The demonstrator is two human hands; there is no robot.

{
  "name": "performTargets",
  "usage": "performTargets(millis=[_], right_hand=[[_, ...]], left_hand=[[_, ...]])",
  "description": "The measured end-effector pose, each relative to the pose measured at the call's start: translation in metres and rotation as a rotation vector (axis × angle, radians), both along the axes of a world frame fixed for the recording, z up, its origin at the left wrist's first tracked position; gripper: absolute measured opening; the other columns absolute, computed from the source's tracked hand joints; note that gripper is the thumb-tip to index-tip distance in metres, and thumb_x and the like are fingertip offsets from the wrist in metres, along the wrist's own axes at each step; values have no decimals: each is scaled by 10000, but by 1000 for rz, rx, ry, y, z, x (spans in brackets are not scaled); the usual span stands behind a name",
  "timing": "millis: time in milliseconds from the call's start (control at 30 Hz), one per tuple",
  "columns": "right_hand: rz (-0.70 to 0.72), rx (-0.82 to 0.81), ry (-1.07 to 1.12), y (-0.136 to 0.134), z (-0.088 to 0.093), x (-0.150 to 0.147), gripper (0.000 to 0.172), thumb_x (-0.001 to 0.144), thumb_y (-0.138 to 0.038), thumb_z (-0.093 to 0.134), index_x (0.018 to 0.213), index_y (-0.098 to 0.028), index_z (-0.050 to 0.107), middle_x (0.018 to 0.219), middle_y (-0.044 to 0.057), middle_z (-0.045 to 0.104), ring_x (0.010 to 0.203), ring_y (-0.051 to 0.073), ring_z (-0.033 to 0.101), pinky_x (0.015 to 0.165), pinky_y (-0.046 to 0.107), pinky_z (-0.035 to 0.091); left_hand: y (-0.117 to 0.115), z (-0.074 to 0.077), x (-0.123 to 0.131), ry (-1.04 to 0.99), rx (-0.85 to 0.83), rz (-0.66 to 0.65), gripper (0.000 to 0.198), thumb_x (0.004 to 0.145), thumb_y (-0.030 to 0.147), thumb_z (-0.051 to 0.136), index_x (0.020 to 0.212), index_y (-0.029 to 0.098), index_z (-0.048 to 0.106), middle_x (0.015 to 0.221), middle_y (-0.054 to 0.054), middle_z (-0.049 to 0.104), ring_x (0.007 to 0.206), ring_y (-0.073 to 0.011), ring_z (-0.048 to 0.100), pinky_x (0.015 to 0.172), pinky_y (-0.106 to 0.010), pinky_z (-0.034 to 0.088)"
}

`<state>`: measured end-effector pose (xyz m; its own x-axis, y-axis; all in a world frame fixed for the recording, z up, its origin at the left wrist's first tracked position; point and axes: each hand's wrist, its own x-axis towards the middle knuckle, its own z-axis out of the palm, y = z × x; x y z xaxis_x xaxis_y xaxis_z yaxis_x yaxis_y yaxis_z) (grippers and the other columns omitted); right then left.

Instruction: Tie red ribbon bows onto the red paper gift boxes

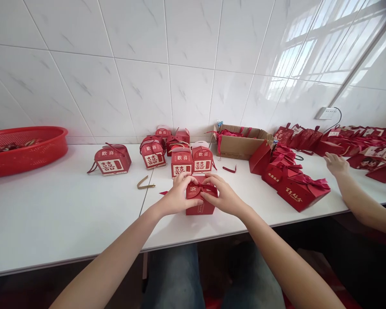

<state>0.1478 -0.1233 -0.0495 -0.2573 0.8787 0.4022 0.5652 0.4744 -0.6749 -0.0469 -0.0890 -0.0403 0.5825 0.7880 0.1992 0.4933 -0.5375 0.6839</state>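
Observation:
A small red gift box [200, 208] stands upright near the table's front edge, directly before me. Gold characters mark its rounded flap, and a dark red ribbon [200, 186] lies across the top. From the left side, my left hand [181, 194] curls its fingers over the top edge, its thumb on the front. My right hand [221, 194] grips the right side the same way, fingertips at the ribbon. A ribbon end [164, 193] pokes out beside my left hand. Whether the ribbon is knotted is hidden by my fingers.
Several finished-looking red boxes [113, 160] stand behind. A gold strip [144, 183] and a red strip [229, 169] lie loose. A red plastic basket [25, 161] is far left. A cardboard box [241, 146] holds ribbons. Rightward are red bags [300, 193] and another person's hand [336, 164].

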Motion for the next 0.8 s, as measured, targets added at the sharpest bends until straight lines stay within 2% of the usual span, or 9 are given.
performTargets(millis=[67,167,233,300,367,433,533,667,800], right_hand=[[13,-12,15,-1,1,1,176,823,-297,599,971,-213,556,1190,99,541,1158,255,492,946,434,426],[-6,-34,103,-1,0,5,364,822,-390,610,1139,-248,503,1277,88,507,1203,243,476,971,418,423],[-86,-117,192,0,-2,10,476,838,-472,572,1242,-263,432,1358,96,456,1213,241,484,943,401,448],[-168,-253,219,0,-3,16,524,830,-538,553,1247,-248,425,1372,115,450,1167,245,528,858,368,491],[-206,-387,160,0,-3,21,532,797,-583,572,1168,-213,475,1237,129,559,1019,236,603,728,325,506],[-213,-458,78,1,-2,24,491,777,-609,581,1026,-190,523,975,92,650,805,196,623,602,281,466],[-191,-488,47,3,1,26,464,766,-642,564,791,-180,530,713,21,599,579,120,513,497,242,359],[-36,-558,145,8,5,28,491,727,-650,598,628,-178,504,600,-20,483,516,83,374,474,235,272],[71,-613,314,10,4,29,456,722,-624,624,640,-181,557,636,-4,495,550,96,389,472,235,289]], left_hand=[[-2,1,0,4,-2,-1,407,733,425,669,1059,249,498,1294,-93,373,1255,-291,381,1021,-451,395],[-2,3,-2,-48,-19,51,556,727,496,668,1186,280,440,1342,-91,379,1273,-288,383,1019,-438,393],[0,4,-3,-130,-50,141,616,756,548,621,1263,298,377,1342,-86,420,1271,-271,404,1009,-413,394],[5,5,-4,-186,-108,245,551,799,595,538,1236,293,392,1270,-73,501,1206,-247,474,966,-382,415],[10,6,-5,-166,-179,318,477,812,642,469,1105,265,466,1136,-58,576,1064,-232,553,861,-349,451],[14,8,-5,-81,-236,342,476,790,683,453,938,234,505,938,-39,611,855,-213,583,704,-311,451],[16,14,-3,11,-202,318,502,776,704,444,704,208,451,644,12,502,596,-157,470,542,-268,343],[11,23,3,-8,-176,219,530,797,673,437,589,189,375,572,26,381,527,-121,362,491,-254,247],[8,25,4,-111,-305,184,459,762,617,535,612,187,477,597,15,438,538,-125,408,462,-239,272]])
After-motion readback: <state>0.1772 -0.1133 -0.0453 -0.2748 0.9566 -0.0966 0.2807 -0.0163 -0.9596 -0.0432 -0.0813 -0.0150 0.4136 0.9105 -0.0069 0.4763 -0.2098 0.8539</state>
